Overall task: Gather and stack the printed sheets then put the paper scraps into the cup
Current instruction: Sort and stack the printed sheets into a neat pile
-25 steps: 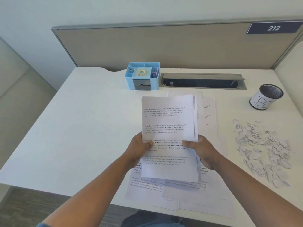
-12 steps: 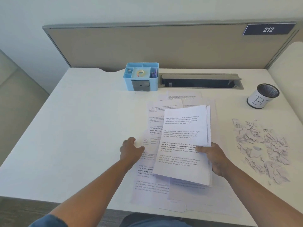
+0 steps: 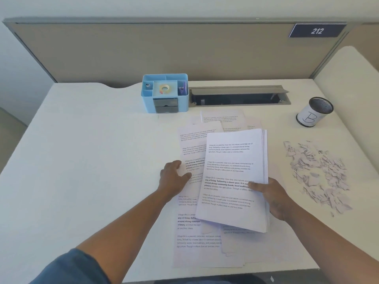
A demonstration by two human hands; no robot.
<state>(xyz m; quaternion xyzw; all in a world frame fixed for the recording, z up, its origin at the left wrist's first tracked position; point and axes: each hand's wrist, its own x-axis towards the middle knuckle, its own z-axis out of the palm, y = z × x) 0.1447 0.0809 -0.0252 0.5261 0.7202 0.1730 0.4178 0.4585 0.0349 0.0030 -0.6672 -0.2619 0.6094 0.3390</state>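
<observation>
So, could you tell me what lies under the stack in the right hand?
Loose printed sheets lie on the desk under the stack; how many it covers is hidden.

The printed sheets [image 3: 233, 179] are white with lines of black text, some of it bold, and the paper scraps [image 3: 317, 175] are white with grey marks. The cup [image 3: 314, 111] is black mesh wrapped in white paper bearing a handwritten black "B". The organizer [image 3: 165, 93] is light blue with dark grey drawers, on a white desk [image 3: 92, 160].
</observation>
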